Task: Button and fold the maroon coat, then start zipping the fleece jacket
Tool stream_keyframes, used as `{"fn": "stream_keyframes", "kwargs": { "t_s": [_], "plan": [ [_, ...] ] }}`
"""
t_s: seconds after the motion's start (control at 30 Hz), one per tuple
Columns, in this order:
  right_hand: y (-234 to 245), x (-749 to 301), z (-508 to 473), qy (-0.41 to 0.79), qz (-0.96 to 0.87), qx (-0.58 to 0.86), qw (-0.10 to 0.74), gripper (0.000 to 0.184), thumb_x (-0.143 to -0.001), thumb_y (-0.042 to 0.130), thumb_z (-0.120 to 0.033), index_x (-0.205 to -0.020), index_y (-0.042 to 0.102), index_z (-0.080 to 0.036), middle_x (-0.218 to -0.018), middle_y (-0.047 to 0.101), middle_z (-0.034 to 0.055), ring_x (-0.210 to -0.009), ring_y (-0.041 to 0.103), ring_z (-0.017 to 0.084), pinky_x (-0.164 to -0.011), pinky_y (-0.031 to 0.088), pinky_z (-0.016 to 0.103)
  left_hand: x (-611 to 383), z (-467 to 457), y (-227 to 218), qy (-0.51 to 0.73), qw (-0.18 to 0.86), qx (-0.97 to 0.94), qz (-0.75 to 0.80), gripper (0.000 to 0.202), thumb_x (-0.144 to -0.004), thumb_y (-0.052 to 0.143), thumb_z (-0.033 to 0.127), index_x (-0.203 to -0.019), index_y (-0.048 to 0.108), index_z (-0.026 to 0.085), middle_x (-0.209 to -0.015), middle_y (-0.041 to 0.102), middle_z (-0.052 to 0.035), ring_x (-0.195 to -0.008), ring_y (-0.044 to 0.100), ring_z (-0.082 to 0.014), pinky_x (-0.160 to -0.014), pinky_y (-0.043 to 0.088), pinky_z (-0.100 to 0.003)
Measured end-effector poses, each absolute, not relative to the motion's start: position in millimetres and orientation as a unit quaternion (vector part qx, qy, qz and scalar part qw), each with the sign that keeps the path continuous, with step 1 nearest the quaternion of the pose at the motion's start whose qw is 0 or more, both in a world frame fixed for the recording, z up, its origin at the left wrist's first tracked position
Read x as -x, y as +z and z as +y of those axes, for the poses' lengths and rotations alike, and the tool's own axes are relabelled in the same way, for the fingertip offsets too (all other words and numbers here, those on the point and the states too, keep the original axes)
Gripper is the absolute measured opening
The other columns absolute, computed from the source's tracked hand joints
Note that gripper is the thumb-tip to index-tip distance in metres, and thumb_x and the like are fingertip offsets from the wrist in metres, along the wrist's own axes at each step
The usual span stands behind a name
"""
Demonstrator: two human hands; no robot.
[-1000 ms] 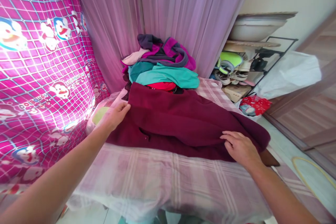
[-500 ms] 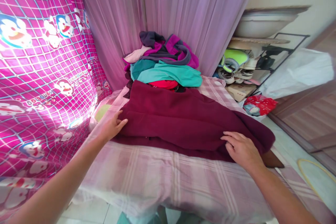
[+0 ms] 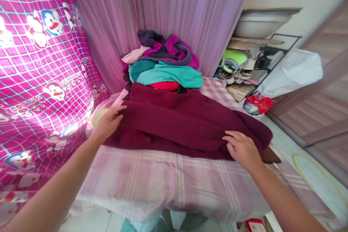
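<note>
A maroon coat (image 3: 174,119) lies spread across the plaid-covered table, with a small button showing near its front edge. One long panel of it, looking like a sleeve, runs between my two hands. At its left end, the fingers and thumb of my left hand (image 3: 108,122) are closed on the edge of the cloth. My right hand (image 3: 243,148) pinches the fabric toward the right end, its thumb partly hidden. Behind the coat sits a heap of clothes, with a teal garment (image 3: 171,75), a red one (image 3: 165,86) and a purple and grey one (image 3: 176,50).
A pink patterned curtain (image 3: 54,69) hangs at the left and a lilac curtain (image 3: 212,3) at the back. To the right stands a rack with shoes (image 3: 227,77) and a basin (image 3: 263,25). The plaid cloth (image 3: 163,181) covers the table up to its front edge.
The sleeve-like panel has been drawn toward the far side and lies flatter, baring more of the button front. My left hand has shifted left and slightly up. The whole view has swung a little right.
</note>
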State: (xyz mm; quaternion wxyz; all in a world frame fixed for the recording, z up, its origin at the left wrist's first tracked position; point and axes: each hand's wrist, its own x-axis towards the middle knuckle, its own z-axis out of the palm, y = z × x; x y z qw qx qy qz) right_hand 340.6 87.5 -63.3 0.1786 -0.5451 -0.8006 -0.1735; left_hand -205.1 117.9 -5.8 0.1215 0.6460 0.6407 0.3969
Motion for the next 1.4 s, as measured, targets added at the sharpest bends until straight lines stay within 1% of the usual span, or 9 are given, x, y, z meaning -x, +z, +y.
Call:
{"fn": "stream_keyframes", "kwargs": {
  "t_s": [0.2, 0.33, 0.53, 0.7, 0.87, 1.03, 1.17, 1.27, 1.4],
  "plan": [
    [-48, -330, 88, -0.135, -0.802, 0.547, 0.2, 0.031, -0.086, 0.048, -0.022, -0.096, 0.077, -0.025, -0.113, 0.073, 0.0049, -0.109, 0.063, 0.026, -0.091, 0.048, 0.043, 210, 104, -40, 0.225, 0.186, -0.702, 0.65, 0.07, -0.074, 0.053, 0.04, -0.14, 0.054, 0.018, -0.14, 0.058, -0.0115, -0.129, 0.054, -0.0302, -0.113, 0.038, -0.045],
    [-14, -298, 96, -0.118, -0.79, 0.55, 0.244, 0.033, -0.092, 0.046, -0.028, -0.105, 0.075, -0.025, -0.117, 0.072, 0.0071, -0.109, 0.064, 0.025, -0.093, 0.048, 0.042, 207, 109, -22, 0.243, 0.157, -0.701, 0.652, 0.067, -0.078, 0.052, 0.049, -0.137, 0.057, 0.018, -0.134, 0.063, -0.0111, -0.125, 0.057, -0.0305, -0.112, 0.04, -0.045],
    [-15, -220, 108, -0.059, -0.841, 0.496, 0.207, 0.043, -0.098, 0.044, -0.037, -0.135, 0.06, -0.023, -0.145, 0.054, 0.0098, -0.133, 0.049, 0.027, -0.108, 0.038, 0.046, 205, 116, -7, 0.313, 0.032, -0.716, 0.624, 0.055, -0.081, 0.048, 0.037, -0.134, 0.059, 0.025, -0.141, 0.057, -0.0051, -0.131, 0.05, -0.0275, -0.115, 0.037, -0.043],
    [-59, -196, 115, -0.019, -0.848, 0.524, 0.08, 0.053, -0.096, 0.049, -0.041, -0.145, 0.049, -0.022, -0.155, 0.04, 0.0152, -0.143, 0.035, 0.031, -0.114, 0.026, 0.056, 213, 121, -27, 0.178, 0.069, -0.692, 0.696, 0.062, -0.072, 0.053, 0.034, -0.131, 0.061, 0.016, -0.128, 0.062, -0.0129, -0.102, 0.065, -0.0271, -0.1, 0.049, -0.04],
    [-59, -197, 116, -0.03, -0.847, 0.521, 0.1, 0.05, -0.097, 0.045, -0.045, -0.142, 0.053, -0.025, -0.154, 0.043, 0.0138, -0.142, 0.037, 0.03, -0.113, 0.027, 0.055, 217, 131, -32, 0.24, 0.077, -0.645, 0.722, 0.056, -0.081, 0.048, 0.05, -0.122, 0.065, 0.015, -0.113, 0.07, -0.0131, -0.102, 0.066, -0.029, -0.094, 0.05, -0.04],
    [-51, -187, 120, -0.037, -0.846, 0.516, 0.13, 0.049, -0.099, 0.041, -0.044, -0.142, 0.053, -0.024, -0.154, 0.042, 0.0134, -0.142, 0.036, 0.029, -0.115, 0.024, 0.054, 202, 145, -18, 0.346, 0.239, -0.551, 0.721, 0.037, -0.077, 0.059, 0.049, -0.098, 0.069, 0.02, -0.089, 0.075, -0.0079, -0.086, 0.07, -0.0264, -0.075, 0.055, -0.036],
    [-64, -184, 126, -0.027, -0.842, 0.526, 0.117, 0.048, -0.098, 0.042, -0.042, -0.141, 0.055, -0.023, -0.151, 0.046, 0.0146, -0.138, 0.041, 0.03, -0.114, 0.026, 0.054, 186, 145, -2, 0.445, 0.345, -0.518, 0.644, 0.055, -0.071, 0.06, 0.026, -0.126, 0.056, 0.022, -0.11, 0.074, -0.0082, -0.093, 0.07, -0.0225, -0.074, 0.058, -0.033],
    [-74, -185, 128, -0.037, -0.84, 0.525, 0.131, 0.047, -0.098, 0.042, -0.041, -0.14, 0.055, -0.025, -0.15, 0.048, 0.0131, -0.137, 0.042, 0.028, -0.114, 0.026, 0.053, 184, 140, 6, 0.454, 0.322, -0.571, 0.603, 0.076, -0.07, 0.057, 0.02, -0.143, 0.04, 0.025, -0.124, 0.068, -0.008, -0.104, 0.067, -0.0228, -0.078, 0.058, -0.034],
    [-76, -186, 127, -0.045, -0.842, 0.521, 0.136, 0.047, -0.098, 0.042, -0.041, -0.139, 0.055, -0.024, -0.148, 0.05, 0.0129, -0.136, 0.044, 0.028, -0.113, 0.027, 0.052, 196, 138, 0, 0.355, 0.236, -0.618, 0.661, 0.078, -0.071, 0.056, 0.02, -0.147, 0.037, 0.022, -0.129, 0.065, -0.0111, -0.11, 0.065, -0.0264, -0.088, 0.056, -0.04]
  ]
}}
